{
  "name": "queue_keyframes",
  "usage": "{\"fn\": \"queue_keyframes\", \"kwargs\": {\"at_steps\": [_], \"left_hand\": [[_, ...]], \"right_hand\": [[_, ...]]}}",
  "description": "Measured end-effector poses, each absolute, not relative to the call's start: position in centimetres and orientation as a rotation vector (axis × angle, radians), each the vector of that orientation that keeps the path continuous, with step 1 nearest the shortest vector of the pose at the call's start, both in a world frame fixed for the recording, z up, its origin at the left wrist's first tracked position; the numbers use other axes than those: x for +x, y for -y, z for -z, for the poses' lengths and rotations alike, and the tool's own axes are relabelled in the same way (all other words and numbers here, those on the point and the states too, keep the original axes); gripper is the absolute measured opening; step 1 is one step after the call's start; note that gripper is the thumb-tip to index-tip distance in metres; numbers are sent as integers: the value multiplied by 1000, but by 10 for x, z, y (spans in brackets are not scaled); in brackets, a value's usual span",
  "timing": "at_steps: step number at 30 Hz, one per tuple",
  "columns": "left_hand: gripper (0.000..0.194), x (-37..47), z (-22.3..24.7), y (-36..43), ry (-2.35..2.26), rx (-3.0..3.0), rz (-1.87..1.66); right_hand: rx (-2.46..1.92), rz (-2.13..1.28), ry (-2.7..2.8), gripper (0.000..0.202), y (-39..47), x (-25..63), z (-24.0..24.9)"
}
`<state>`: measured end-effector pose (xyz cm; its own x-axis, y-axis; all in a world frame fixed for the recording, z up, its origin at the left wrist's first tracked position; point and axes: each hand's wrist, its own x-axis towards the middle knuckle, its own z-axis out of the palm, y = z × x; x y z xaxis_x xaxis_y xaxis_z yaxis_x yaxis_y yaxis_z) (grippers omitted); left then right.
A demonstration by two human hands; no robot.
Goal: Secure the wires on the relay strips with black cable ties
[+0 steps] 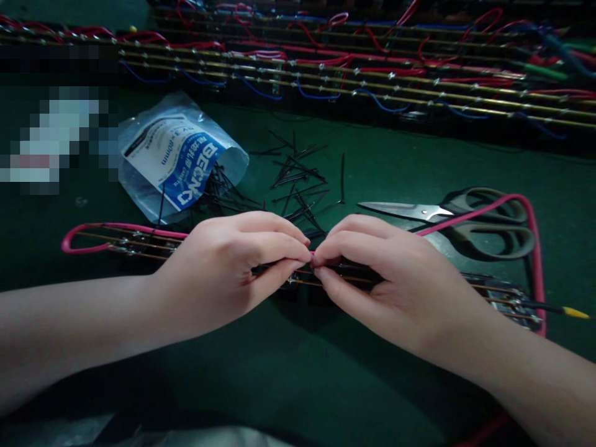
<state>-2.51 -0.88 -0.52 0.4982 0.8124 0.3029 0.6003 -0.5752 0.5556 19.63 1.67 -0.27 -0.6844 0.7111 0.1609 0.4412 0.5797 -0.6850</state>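
Note:
My left hand (228, 264) and my right hand (395, 273) meet at the centre, each pinching thumb to forefinger. A bit of the red wire (536, 261) shows between the two sets of fingertips. Whether a cable tie is also held there is hidden. Beneath my hands lies a long strip assembly (144, 243) with brass-coloured rods and soldered joints. The red wire bends round at its left end and loops up past its right end. A short black lead with a yellow tip (575, 312) sticks out on the right.
Loose black cable ties (298, 167) lie scattered beyond my hands. More spill from a clear plastic bag (186, 155) with a blue label. Scissors (488, 236) rest behind my right hand. Similar wired strips (372, 81) run across the back of the green table (279, 385).

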Motion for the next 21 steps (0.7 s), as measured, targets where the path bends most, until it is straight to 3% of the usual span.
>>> {"fn": "queue_keyframes", "kwargs": {"at_steps": [21], "left_hand": [[10, -26, 6, 10, -1175, 2377, -769]], "right_hand": [[-1012, -811, 2412, 9, -19, 193, 3]]}}
